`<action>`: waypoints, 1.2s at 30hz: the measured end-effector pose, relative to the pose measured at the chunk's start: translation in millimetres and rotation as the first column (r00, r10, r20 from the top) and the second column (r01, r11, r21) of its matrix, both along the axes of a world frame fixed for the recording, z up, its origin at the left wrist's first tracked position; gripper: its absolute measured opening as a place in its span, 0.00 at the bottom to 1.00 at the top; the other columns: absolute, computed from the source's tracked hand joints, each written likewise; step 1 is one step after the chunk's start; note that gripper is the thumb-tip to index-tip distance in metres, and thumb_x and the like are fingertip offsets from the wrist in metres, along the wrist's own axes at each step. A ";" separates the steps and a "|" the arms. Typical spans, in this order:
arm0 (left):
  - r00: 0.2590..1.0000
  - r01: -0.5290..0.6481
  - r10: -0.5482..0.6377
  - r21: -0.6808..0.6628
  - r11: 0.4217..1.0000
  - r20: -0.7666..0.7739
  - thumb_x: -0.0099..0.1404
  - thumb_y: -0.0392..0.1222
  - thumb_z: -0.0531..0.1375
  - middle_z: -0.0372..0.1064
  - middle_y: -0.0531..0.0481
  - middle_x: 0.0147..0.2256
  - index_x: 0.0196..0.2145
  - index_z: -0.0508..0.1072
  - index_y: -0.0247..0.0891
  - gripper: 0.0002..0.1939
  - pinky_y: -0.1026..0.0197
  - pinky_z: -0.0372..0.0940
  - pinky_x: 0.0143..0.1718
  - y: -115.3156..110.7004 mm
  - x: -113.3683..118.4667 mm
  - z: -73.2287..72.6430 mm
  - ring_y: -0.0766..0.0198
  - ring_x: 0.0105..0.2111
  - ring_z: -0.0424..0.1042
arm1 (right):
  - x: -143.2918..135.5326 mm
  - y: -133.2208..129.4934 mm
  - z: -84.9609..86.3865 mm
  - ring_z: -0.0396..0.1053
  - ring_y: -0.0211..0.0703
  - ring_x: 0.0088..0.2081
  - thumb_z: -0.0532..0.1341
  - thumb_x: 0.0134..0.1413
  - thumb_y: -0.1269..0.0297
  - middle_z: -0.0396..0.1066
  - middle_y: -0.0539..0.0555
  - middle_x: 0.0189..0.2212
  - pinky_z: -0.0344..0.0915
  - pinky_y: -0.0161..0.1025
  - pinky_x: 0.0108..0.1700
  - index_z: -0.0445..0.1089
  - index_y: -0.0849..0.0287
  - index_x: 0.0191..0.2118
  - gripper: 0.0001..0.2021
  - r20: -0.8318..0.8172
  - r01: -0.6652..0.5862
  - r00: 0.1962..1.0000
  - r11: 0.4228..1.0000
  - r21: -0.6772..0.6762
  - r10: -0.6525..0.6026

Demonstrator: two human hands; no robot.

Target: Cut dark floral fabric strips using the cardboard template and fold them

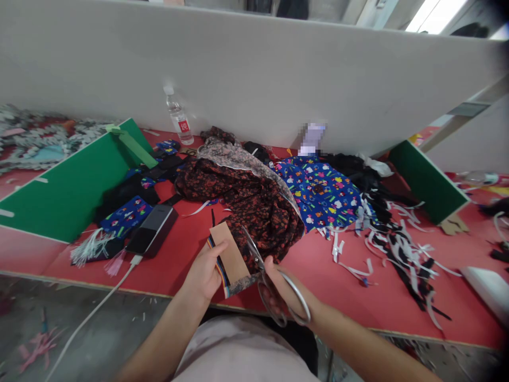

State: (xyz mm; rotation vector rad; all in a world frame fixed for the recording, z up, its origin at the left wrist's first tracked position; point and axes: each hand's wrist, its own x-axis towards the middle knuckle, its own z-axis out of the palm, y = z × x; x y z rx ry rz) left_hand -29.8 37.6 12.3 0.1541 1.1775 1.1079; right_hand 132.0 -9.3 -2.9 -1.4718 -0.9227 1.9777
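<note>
My left hand [207, 268] grips a flat tan cardboard piece [229, 253], its thumb lying on the card. A strip with coloured stripes shows along the card's left edge, and some dark patterned fabric peeks out below it. In my right hand [282, 284] is a pair of metal scissors [297, 297], blades pointing up and left beside the card. The blades look close together. Just beyond both hands a dark red-and-black floral cloth [254, 196] lies bunched on the table, partly behind the card and the blades.
Blue printed fabric [322, 193] and tangled white and black strips [401, 254] lie to the right on the red table [314, 276]. A power bank [153, 231] with a white cable sits left. Green boards [71, 185] stand at both sides; a water bottle [178, 116] stands by the partition.
</note>
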 end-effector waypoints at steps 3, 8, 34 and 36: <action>1.000 -0.004 0.004 0.004 1.000 0.015 0.58 0.27 0.57 0.76 0.48 0.33 0.47 0.68 0.38 0.19 0.56 0.71 0.37 -1.1 0.2 -1.5 0.62 0.29 0.76 | -1.2 -0.6 0.2 0.48 0.26 0.11 0.47 0.44 0.29 0.53 0.42 0.14 0.46 0.26 0.10 0.54 0.57 0.24 0.31 -0.002 0.020 1.000 1.000 -0.008 -0.020; 1.000 -0.005 0.005 0.010 1.000 0.004 0.58 0.27 0.57 0.76 0.47 0.34 0.47 0.68 0.37 0.19 0.57 0.71 0.36 -2.3 1.0 -1.6 0.62 0.30 0.76 | -1.9 -3.1 1.0 0.47 0.26 0.12 0.47 0.44 0.30 0.52 0.41 0.14 0.45 0.25 0.10 0.53 0.57 0.25 0.30 0.016 0.033 0.999 0.999 0.004 -0.033; 0.999 0.039 -0.039 0.045 0.998 0.002 0.55 0.28 0.59 0.76 0.48 0.31 0.44 0.69 0.37 0.18 0.61 0.70 0.30 -8.2 7.4 3.3 0.62 0.26 0.75 | -4.7 -1.8 -0.6 0.46 0.27 0.13 0.48 0.43 0.29 0.50 0.41 0.14 0.45 0.27 0.11 0.53 0.57 0.26 0.30 0.013 0.042 0.999 0.999 0.002 -0.042; 0.999 0.047 -0.047 0.051 0.998 -0.001 0.55 0.29 0.59 0.76 0.48 0.32 0.44 0.69 0.38 0.18 0.61 0.70 0.29 -8.5 7.1 2.6 0.62 0.26 0.75 | -4.8 -2.8 0.4 0.46 0.27 0.12 0.47 0.44 0.30 0.51 0.41 0.14 0.45 0.27 0.11 0.54 0.57 0.26 0.30 0.026 0.045 0.999 0.999 0.012 -0.046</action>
